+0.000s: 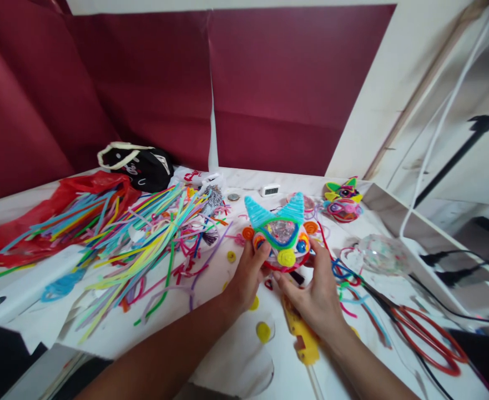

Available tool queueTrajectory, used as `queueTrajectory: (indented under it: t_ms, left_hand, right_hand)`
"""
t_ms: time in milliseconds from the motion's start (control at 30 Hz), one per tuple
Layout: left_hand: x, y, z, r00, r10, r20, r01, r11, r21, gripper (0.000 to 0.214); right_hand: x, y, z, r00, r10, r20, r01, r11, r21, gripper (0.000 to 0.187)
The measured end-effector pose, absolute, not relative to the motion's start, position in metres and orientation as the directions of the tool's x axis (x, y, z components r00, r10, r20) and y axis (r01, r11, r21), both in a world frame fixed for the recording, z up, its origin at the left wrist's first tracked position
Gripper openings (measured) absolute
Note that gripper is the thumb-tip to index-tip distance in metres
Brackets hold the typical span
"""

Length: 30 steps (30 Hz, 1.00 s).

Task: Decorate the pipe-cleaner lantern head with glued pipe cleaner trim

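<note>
Between both hands I hold a pipe-cleaner animal figure (pixel 285 232) above the table. It has blue pointed ears, a green-and-blue outlined forehead with a clear centre, orange-ringed blue eyes and a yellow nose. My left hand (pixel 250 272) grips its left side, with the thumb on the front near one eye. My right hand (pixel 317 286) holds the lower right side, its thumb underneath. Below the right hand lies a yellow glue gun (pixel 300 333), partly covered by that hand. Yellow coiled discs (pixel 263 332) lie on the table near the left wrist.
Loose pipe cleaners (pixel 144 250) and a red plastic bag (pixel 65 200) spread over the left side. Red-handled scissors (pixel 429 339), a clear ball (pixel 383 254) and cables lie to the right. At the back are a black pouch (pixel 150 169), a small digital display (pixel 270 190) and another colourful figure (pixel 343 200).
</note>
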<state>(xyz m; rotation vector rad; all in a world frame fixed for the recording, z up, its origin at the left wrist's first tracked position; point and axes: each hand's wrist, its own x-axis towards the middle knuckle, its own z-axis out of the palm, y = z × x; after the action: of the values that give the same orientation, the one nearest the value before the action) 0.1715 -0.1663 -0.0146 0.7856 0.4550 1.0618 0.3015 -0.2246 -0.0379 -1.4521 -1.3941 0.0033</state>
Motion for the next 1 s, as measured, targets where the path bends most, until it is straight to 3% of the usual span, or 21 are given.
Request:
queueTrajectory:
  t_ms: [433,667,1000]
  left_hand:
    - [0.17,-0.171,-0.014,0.475,0.878,0.066,-0.516,0.217,0.829,0.063]
    - [0.17,-0.166,-0.025,0.433,0.891,0.139,-0.446,0.078,0.892,0.077]
    - [0.174,-0.172,-0.02,0.386,0.915,0.118,-0.43,0.065,0.901,0.067]
  right_hand:
    - [0.298,-0.223,-0.038,0.348,0.689,0.635,0.736,0.219,-0.641,0.097]
    - [0.295,-0.224,-0.039,0.353,0.692,0.63,0.74,0.206,-0.641,0.087]
    - [0.291,-0.224,-0.034,0.352,0.693,0.629,0.732,0.215,-0.647,0.079]
